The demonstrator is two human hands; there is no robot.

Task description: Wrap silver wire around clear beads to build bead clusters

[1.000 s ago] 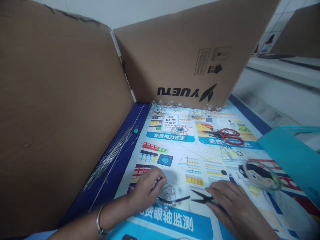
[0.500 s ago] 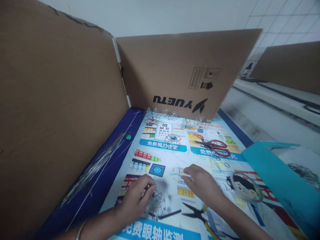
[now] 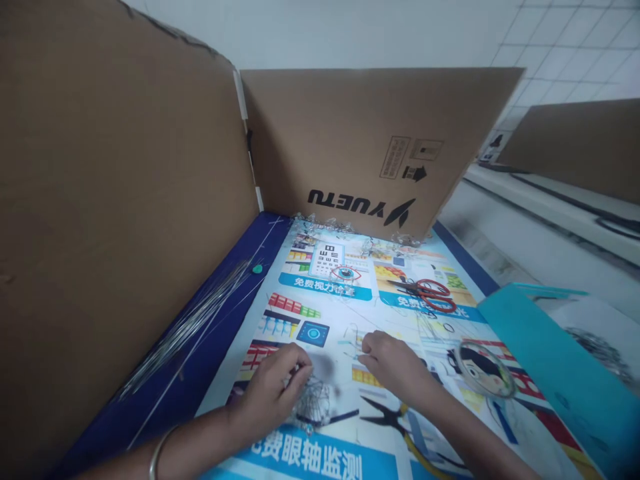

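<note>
My left hand (image 3: 277,387) is closed in a pinch, with a bracelet (image 3: 157,453) on its wrist. Just below those fingertips shows an openwork cluster of thin silvery wire (image 3: 315,400), apparently held by them. To its right, my right hand (image 3: 395,363) also has its fingers drawn together; whatever lies between them is too fine to make out. Small bent wire pieces (image 3: 353,333) lie beside its fingertips. Yellow-handled pliers (image 3: 395,420) rest with jaws apart beneath the right forearm.
Red-handled scissors (image 3: 433,293) and a round clear dish (image 3: 485,370) lie on the printed sheet. Long wires (image 3: 200,317) run along the left. A turquoise box (image 3: 555,360) stands at right. Cardboard panels (image 3: 360,133) wall the back and left; clear wire-like pieces (image 3: 370,247) line the back.
The view has shifted slightly. My right thumb and forefinger have come closer together, and that hand sits slightly further left. My left hand keeps its pinch by the wire cluster.
</note>
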